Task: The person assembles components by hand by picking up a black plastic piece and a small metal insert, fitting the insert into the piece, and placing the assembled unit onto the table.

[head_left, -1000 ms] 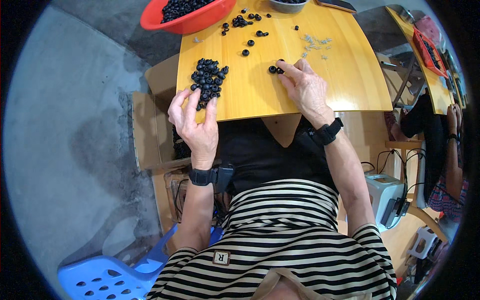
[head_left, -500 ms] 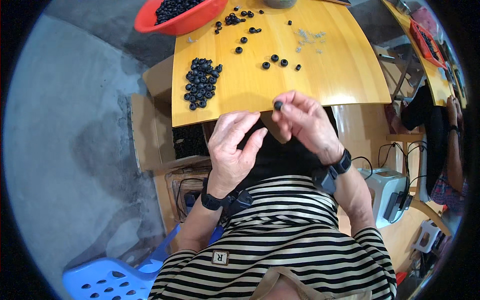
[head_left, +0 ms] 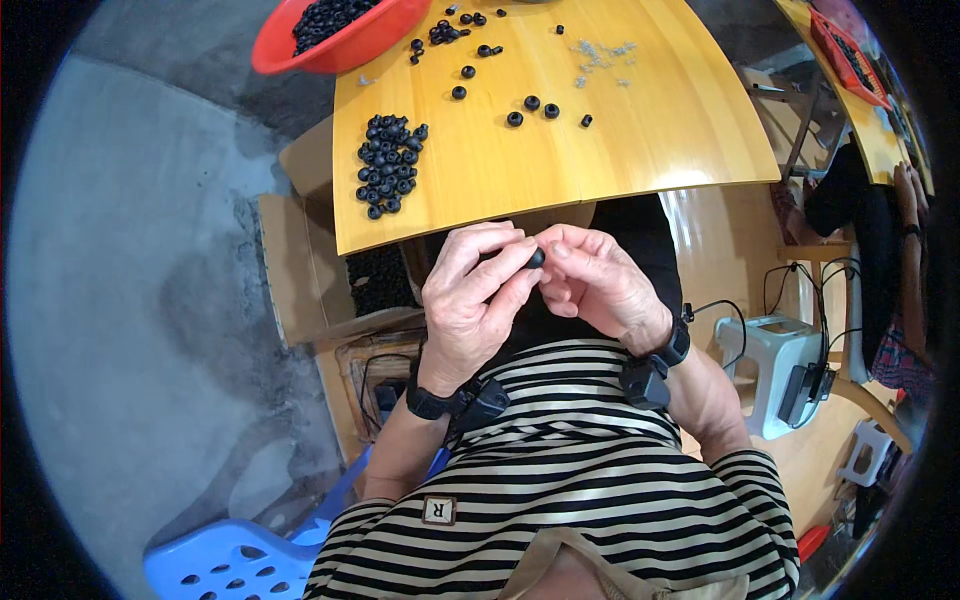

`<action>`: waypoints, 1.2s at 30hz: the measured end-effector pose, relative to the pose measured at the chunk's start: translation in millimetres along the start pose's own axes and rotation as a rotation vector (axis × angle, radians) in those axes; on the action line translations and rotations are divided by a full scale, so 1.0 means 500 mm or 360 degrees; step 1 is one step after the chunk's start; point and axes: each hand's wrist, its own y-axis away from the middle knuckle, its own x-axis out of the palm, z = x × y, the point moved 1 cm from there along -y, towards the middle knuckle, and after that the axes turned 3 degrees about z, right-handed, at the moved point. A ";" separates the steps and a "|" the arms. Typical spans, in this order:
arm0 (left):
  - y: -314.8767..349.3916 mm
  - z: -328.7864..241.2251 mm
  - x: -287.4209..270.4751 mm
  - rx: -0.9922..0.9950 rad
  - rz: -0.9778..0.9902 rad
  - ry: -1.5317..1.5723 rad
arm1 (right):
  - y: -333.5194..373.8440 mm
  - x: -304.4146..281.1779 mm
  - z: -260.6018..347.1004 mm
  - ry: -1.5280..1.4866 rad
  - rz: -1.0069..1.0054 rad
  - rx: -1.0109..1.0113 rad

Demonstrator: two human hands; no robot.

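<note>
In front of my lap, just off the table's near edge, both hands meet at a small round black part (head_left: 536, 258). My left hand (head_left: 470, 285) is closed, pinching that part between thumb and fingers. The fingertips of my right hand (head_left: 605, 280) are pressed together against its right side, and whatever sits between them is hidden. To the left on the yellow table (head_left: 640, 140) lies a dense cluster of similar black parts (head_left: 388, 165). Single black parts (head_left: 551, 111) are scattered farther right and back.
A red basin (head_left: 400, 40) full of black parts stands at the far left. Small clear bits (head_left: 600, 55) lie toward the back. An open cardboard box (head_left: 290, 270) with black parts is below the table's left side. At right are a white stool (head_left: 770, 350), cables and another person's arm (head_left: 910, 250).
My right hand has brought the black part down and left to my left hand, whose fingers have closed on it. The view has shifted slightly.
</note>
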 end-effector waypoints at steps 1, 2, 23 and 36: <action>0.000 0.001 -0.001 0.0014 -0.0022 0.0000 | 0.000 0.000 -0.001 0.0023 -0.0023 0.0031; -0.001 0.000 -0.001 0.0018 -0.0018 0.0009 | 0.000 -0.004 -0.001 0.0026 -0.0031 0.0024; 0.020 0.012 -0.001 -0.0484 0.0043 0.0747 | 0.007 0.016 0.011 0.1283 -0.0220 -0.0697; 0.027 0.015 -0.007 -0.0691 -0.0026 0.0905 | 0.003 0.050 0.064 0.1972 -0.0258 -0.0678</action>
